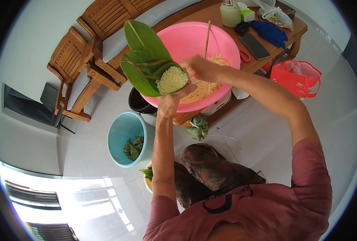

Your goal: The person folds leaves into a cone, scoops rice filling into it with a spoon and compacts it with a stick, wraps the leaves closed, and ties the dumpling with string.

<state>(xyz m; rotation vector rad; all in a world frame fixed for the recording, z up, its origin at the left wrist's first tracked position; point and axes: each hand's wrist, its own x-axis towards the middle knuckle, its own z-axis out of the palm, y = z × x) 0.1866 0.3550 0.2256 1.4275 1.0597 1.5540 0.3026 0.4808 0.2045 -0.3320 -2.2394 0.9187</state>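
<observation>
Pale tiled flooring (pixel 263 120), glossy with window light, surrounds you as you sit at a brown wooden table (pixel 210 13), slatted wooden seats (pixel 70 50) off to your left. Before you on the tabletop, a wide, round pink plastic basin (pixel 178 36) dominates the work. Down to your left stands a light-blue plastic bucket (pixel 116 132).

Raised over the basin's near left side is the piece in hand, a broad green leaf cone (pixel 140 40), its long tips standing open; it looks roughly half made, with folding over and tying apparently left, since no string shows around it. Your left hand (pixel 168 103) supports it from below, fingers closed about its base. Your right hand (pixel 200 68) bends in at the cone's open edge, fingers curled; whether they pinch the leaf or grip a small tool, you cannot tell from this angle.

Dark green leaf-wrapped bundles (pixel 134 148) lie in the bucket, seemingly finished. Paler green bundles bound with white string (pixel 198 128) show just below the table's near edge, hanging or resting, it is unclear which.

Smallest of all, whitish grain (pixel 172 80) fills the cone's pocket, while loose orange-tinted grain (pixel 202 94) in the basin suggests plenty more to wrap.
</observation>
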